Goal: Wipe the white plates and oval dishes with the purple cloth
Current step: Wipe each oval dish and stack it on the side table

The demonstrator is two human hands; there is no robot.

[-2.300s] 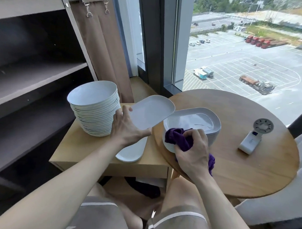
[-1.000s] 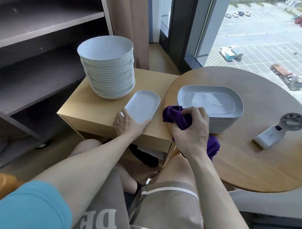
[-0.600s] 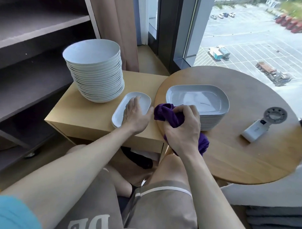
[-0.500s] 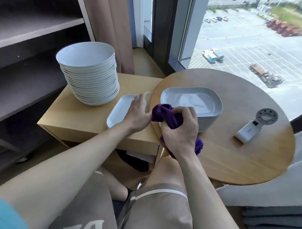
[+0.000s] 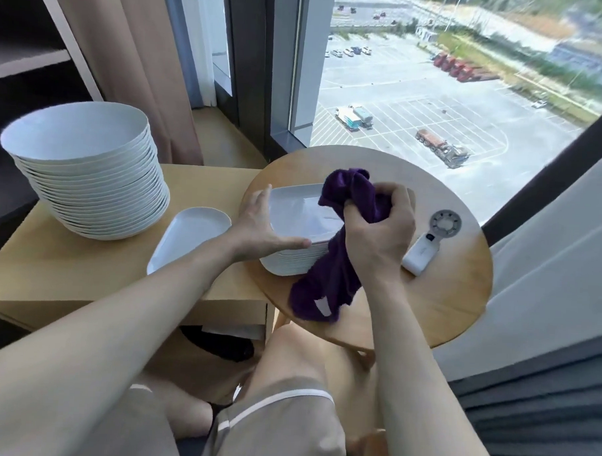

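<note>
A stack of white oval dishes (image 5: pixel 293 214) stands on the round wooden table (image 5: pixel 454 294). My left hand (image 5: pixel 262 226) reaches round the top dish's left rim, thumb along its near edge, fingers straight on the far side. My right hand (image 5: pixel 378 230) grips the bunched purple cloth (image 5: pixel 332 263) above the stack's right part, its tail hanging down over the table's front edge. One white oval dish (image 5: pixel 186 237) lies flat on the square side table (image 5: pixel 52 270). A tall stack of round white plates (image 5: pixel 86 172) stands at that table's left.
A small white handheld fan (image 5: pixel 428 246) lies on the round table to the right of the dishes. Dark shelves (image 5: pixel 25 58) stand at the left behind the plates. A curtain (image 5: pixel 128 51) and a full-height window are behind. My knees are under the tables.
My left hand set the single oval dish down on the side table, let go and moved right to the rim of the dish stack. My right hand lifted the cloth over the stack.
</note>
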